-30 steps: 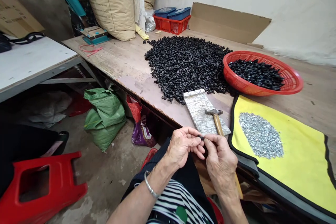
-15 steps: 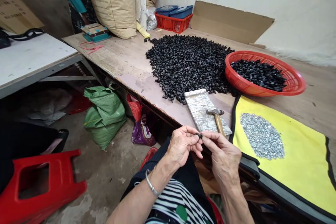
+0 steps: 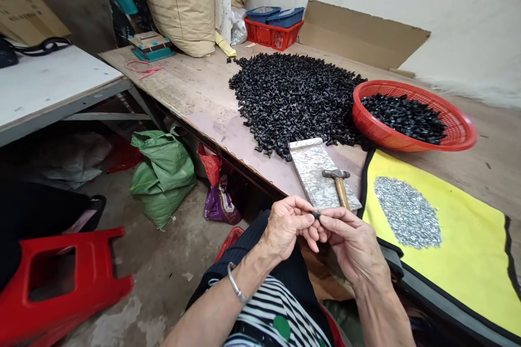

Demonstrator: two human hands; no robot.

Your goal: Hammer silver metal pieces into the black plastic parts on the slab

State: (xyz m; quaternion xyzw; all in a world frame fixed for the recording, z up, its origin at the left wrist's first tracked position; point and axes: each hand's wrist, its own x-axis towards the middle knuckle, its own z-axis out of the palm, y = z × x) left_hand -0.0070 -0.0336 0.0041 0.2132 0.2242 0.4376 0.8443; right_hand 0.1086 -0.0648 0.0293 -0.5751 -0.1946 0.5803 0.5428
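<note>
Between the fingertips of both hands is a small black piece (image 3: 316,216). My left hand (image 3: 287,227) pinches it from the left, and my right hand (image 3: 353,241) grips it from the right. Just beyond the hands, a hammer (image 3: 340,187) with a wooden handle rests on a worn, whitish board (image 3: 311,165). A large pile of black pieces (image 3: 293,100) spreads over the table behind the board. To the right, small silvery metal pieces (image 3: 407,211) lie on a yellow cloth (image 3: 472,244) with black edging.
A red basket (image 3: 462,124) of black pieces stands at the right. At the back are a red crate (image 3: 266,35) with blue trays, a cardboard sheet (image 3: 362,38) and large sacks (image 3: 183,5). A green sack (image 3: 163,173) and red stool (image 3: 91,271) are on the floor.
Both hands have shifted slightly right and down in view, still pinching the black piece. The right forearm has swung outward to the right. The view has moved a little.
</note>
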